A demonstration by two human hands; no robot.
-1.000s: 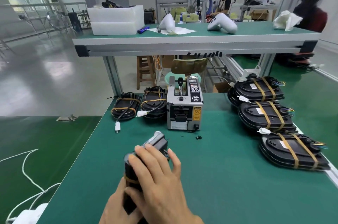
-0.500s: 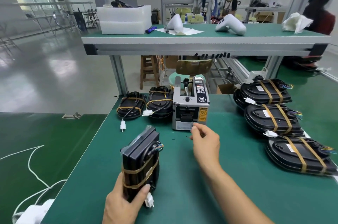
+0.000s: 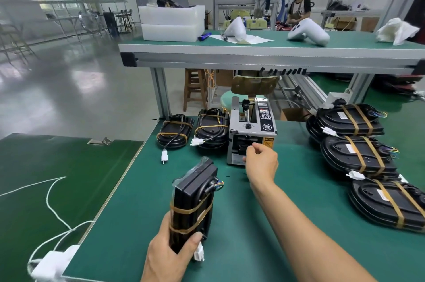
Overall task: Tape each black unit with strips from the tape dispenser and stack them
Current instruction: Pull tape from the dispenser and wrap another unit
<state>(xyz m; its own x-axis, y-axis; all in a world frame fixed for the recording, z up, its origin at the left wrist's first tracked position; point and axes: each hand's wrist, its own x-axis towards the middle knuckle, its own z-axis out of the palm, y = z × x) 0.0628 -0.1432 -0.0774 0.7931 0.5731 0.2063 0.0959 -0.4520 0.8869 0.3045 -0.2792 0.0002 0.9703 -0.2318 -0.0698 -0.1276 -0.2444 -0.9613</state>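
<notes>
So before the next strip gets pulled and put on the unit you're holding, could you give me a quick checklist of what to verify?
1. Black unit held steady: ok, the left hand grips its lower end and it stands on edge on the green mat.
2. Right hand at the tape dispenser outlet: ok, fingers curled at the slot.
3. Strip ready in the slot: cannot tell, the hand covers it.
4. Tape already on the unit: ok, two tan bands wrap its lower half.
5. Room for stacking: ok, the taped stacks lie at the right with bare mat beside them.
</notes>
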